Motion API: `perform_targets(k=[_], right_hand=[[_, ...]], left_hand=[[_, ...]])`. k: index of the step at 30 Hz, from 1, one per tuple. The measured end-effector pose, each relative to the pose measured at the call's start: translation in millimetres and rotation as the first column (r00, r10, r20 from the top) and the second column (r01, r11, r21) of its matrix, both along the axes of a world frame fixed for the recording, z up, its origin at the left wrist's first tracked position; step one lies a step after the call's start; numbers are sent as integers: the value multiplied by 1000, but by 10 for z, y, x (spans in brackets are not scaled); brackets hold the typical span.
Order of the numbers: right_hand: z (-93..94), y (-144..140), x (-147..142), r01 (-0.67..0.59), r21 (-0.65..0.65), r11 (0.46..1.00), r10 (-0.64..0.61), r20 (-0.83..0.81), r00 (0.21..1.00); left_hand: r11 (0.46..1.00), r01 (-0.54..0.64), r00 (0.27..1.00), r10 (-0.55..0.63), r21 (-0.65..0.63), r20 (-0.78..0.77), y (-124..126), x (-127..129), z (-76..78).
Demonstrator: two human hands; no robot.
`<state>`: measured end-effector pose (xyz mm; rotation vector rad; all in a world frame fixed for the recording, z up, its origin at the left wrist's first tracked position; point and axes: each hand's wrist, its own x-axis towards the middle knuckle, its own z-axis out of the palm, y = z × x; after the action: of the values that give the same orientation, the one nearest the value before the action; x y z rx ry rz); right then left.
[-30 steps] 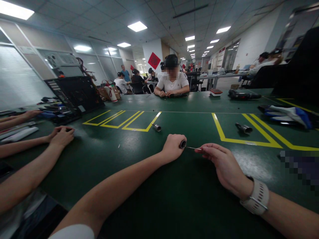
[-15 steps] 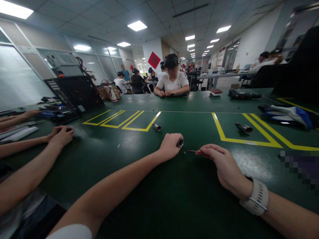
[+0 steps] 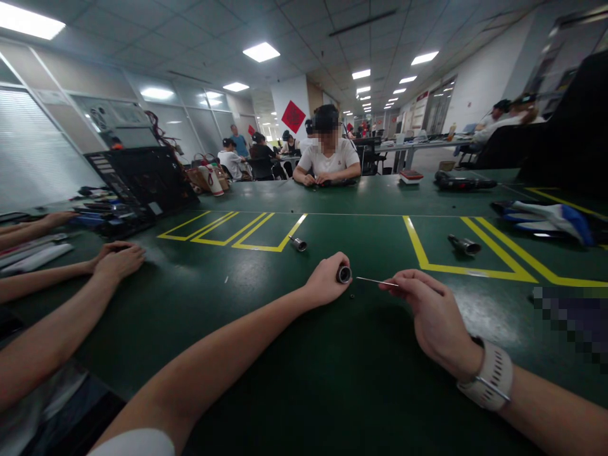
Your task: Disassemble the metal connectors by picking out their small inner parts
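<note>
My left hand (image 3: 327,278) is closed around a dark metal cylinder (image 3: 344,274), whose round hollow end faces me. Between the thumb and fingers of my right hand (image 3: 422,301) is a thin metal rod (image 3: 375,281), pointing left toward the cylinder's end with a small gap between them. A tiny ring-like part (image 3: 352,296) lies on the green table (image 3: 285,354) just below that gap. Beyond my left hand, a metal socket-like piece (image 3: 298,243) rests by the yellow tape; a similar piece (image 3: 464,245) lies inside a taped area on the right.
A co-worker's hands (image 3: 118,259) rest at the table's left, with a black equipment case (image 3: 147,180) behind. Another person (image 3: 327,158) sits across. A dark power tool (image 3: 465,182), a red and white box (image 3: 411,177) and blue-white gloves (image 3: 546,218) lie at the right.
The thin rod in my right hand has risen slightly, from near the tiny part to the level of the cylinder's open end. The cylinder's hollow end has turned a little more toward me.
</note>
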<state>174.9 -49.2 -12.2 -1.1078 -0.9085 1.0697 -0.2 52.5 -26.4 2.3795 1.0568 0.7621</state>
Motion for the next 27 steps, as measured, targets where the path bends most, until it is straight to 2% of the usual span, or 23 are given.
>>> perform_targets(k=[4,9,12,15,17,19,22,24,27], right_hand=[[19,-27,-22,-116,5,993,111,251,961],[95,-56,-39,-156,30,987,107,602,791],[100,-52,-40,-194,143,970,40,698,715],[71,-42,-48,-273,253,928,-31,784,620],[65,-43,-55,-321,273,907,-59,835,546],[78,-46,-55,-333,259,907,-57,857,512],[110,-33,-26,-278,154,948,36,817,576],[120,-4,12,-235,39,971,138,711,689],[105,58,65,-220,-78,972,232,387,892]], left_hand=[[993,59,998,-56,99,-25,-1,4,11],[975,128,990,-115,181,-81,16,12,-8],[974,130,989,-113,184,-95,18,15,-14],[974,139,986,-120,178,-113,13,19,-5],[971,156,981,-131,179,-146,2,23,9],[965,179,972,-143,191,-188,-14,28,27],[953,214,957,-160,214,-242,-41,30,53],[947,236,950,-178,219,-257,-54,27,66],[944,254,948,-199,213,-247,-60,20,79]])
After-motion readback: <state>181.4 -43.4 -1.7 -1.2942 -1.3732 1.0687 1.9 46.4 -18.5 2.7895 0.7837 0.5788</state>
